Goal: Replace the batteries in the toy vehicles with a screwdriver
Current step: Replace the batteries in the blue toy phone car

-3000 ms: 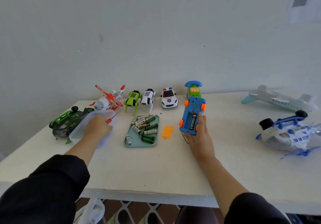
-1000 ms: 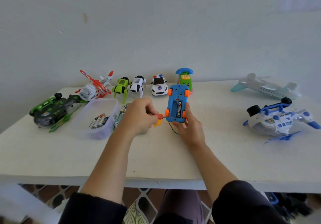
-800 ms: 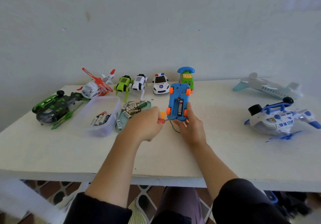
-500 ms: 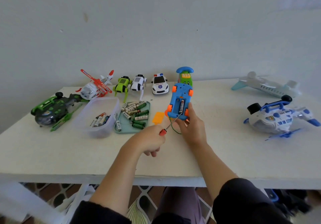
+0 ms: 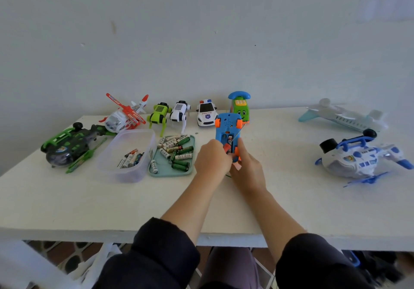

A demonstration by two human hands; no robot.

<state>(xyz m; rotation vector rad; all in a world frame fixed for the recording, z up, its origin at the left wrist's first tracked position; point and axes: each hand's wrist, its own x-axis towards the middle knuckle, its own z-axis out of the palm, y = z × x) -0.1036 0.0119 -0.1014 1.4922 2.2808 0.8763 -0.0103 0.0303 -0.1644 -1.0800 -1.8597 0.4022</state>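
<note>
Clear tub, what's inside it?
The tub holds a small pile of batteries at its near end; the rest looks bare. The labels are too small to read, and any underneath are hidden.

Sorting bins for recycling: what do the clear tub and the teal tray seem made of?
Clear tub: looks like frosted translucent plastic, since the batteries inside show through its wall. Teal tray: probably matte opaque plastic, with a smooth, rounded moulded rim.

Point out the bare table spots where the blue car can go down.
Free: the front strip of the table before the clear tub, and right of the right hand, short of the blue-white helicopter. Crowded: the toy row by the wall.
</note>
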